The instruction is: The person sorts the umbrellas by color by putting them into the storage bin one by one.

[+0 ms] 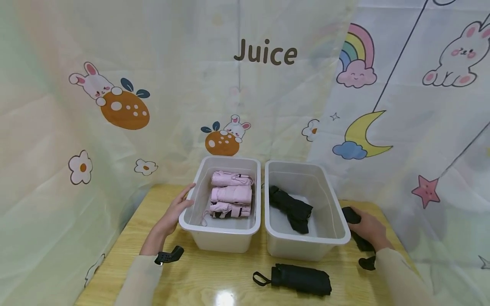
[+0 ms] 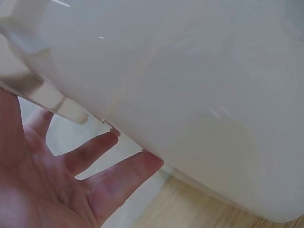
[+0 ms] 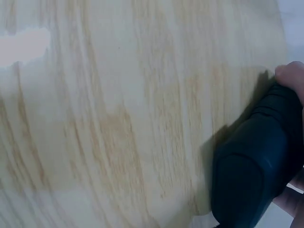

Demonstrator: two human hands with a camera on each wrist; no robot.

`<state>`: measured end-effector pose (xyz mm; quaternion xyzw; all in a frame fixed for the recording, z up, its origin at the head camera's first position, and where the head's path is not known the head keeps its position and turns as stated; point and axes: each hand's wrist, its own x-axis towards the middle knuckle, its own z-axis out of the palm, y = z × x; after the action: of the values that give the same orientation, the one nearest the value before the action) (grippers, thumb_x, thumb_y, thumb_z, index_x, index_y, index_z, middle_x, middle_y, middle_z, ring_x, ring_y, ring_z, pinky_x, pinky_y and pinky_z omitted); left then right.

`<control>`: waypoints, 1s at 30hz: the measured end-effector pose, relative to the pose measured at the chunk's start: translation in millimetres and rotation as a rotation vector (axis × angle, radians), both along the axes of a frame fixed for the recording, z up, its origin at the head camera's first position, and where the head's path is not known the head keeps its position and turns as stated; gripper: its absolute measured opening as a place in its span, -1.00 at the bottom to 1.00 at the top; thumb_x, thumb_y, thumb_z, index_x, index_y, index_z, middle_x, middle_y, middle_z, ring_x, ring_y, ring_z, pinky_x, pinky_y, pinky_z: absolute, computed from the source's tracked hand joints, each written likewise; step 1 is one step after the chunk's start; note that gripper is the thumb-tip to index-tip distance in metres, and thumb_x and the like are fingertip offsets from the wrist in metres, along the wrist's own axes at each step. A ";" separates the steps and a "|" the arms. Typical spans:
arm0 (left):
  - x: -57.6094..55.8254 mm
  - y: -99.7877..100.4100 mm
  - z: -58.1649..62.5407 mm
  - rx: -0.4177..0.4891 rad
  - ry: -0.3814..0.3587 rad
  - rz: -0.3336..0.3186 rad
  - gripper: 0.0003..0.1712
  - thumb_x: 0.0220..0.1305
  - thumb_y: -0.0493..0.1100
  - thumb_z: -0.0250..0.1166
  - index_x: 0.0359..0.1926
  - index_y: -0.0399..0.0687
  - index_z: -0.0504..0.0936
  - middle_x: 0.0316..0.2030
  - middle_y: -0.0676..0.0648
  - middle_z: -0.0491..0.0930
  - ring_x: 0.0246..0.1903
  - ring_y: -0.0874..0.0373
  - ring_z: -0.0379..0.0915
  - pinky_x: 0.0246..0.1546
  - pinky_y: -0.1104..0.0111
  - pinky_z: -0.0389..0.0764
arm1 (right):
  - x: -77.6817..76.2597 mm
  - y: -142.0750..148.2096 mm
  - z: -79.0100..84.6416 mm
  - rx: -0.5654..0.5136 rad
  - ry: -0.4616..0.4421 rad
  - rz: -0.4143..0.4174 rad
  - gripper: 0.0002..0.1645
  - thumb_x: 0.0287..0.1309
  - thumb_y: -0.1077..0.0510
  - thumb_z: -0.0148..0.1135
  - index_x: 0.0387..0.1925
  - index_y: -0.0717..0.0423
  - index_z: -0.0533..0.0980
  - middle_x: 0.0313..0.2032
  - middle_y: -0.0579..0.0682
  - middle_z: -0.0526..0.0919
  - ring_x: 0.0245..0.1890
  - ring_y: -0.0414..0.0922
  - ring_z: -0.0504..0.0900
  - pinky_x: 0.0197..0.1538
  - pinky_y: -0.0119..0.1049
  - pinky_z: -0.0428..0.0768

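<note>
At the left side of the left grey bin (image 1: 226,242), my left hand (image 1: 174,214) rests its fingertips on the rim and outer wall. The left wrist view shows its fingers (image 2: 128,178) fairly straight and spread against the pale wall. Right of the second bin (image 1: 298,250), my right hand (image 1: 368,229) grips a black folded umbrella (image 1: 351,216) close to the tabletop. In the right wrist view, the umbrella's rounded end (image 3: 240,180) points toward the camera, with fingertips (image 3: 290,76) curled at its far side.
Several pink folded umbrellas (image 1: 231,194) lie stacked in the left bin. A black folded umbrella (image 1: 292,208) lies slantwise in the right bin. Before the bins, another black umbrella (image 1: 302,279) with a wrist loop lies on the wooden table (image 1: 183,280). A printed curtain (image 1: 172,85) hangs behind.
</note>
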<state>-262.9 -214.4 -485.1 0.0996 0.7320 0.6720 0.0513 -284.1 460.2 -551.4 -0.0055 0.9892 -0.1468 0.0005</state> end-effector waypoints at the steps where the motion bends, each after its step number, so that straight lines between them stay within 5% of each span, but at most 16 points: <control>1: 0.4 0.3 -0.1 0.000 -0.004 -0.004 -0.33 0.47 -0.15 0.00 0.52 0.15 0.04 0.45 -0.28 -0.02 0.30 -0.35 0.08 0.10 -0.15 0.34 | 2.0 1.7 -0.3 -0.003 -0.002 -0.007 0.27 -0.06 -0.60 0.14 0.45 0.15 0.15 0.17 0.51 0.35 -0.13 0.43 0.49 -0.45 0.06 0.48; 9: 2.1 -2.0 0.2 -0.003 -0.021 -0.017 -0.31 0.47 -0.14 -0.01 0.53 0.16 0.00 0.43 -0.34 0.01 0.28 -0.35 0.12 0.06 -0.06 0.40 | 7.5 7.9 24.4 -0.070 0.074 -0.013 0.11 -0.02 -0.35 0.37 0.38 0.23 0.26 0.18 0.50 0.36 0.01 0.43 0.43 -0.16 0.29 0.44; 19: -1.3 0.3 0.6 0.020 -0.036 -0.020 -0.32 0.47 -0.14 0.00 0.53 0.17 0.02 0.44 -0.32 0.00 0.28 -0.33 0.11 0.06 -0.06 0.41 | -0.5 10.5 107.3 -0.033 0.078 -0.068 0.23 -0.02 -0.53 0.20 0.44 0.19 0.16 0.19 0.60 0.26 0.00 0.44 0.39 -0.10 0.38 0.38; 30: -1.3 -0.4 2.5 0.013 -0.011 -0.001 -0.32 0.46 -0.12 0.01 0.52 0.17 0.03 0.42 -0.31 0.05 0.27 -0.31 0.14 0.08 -0.07 0.37 | -19.8 -20.8 182.6 -0.033 0.135 0.055 0.19 -0.02 -0.47 0.27 0.43 0.17 0.19 0.25 0.52 0.26 0.16 0.46 0.26 0.05 0.41 0.27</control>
<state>-264.3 -214.9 -482.6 0.0967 0.7272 0.6774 0.0551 -303.9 439.4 -368.8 -0.0428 0.9839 -0.1621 -0.0622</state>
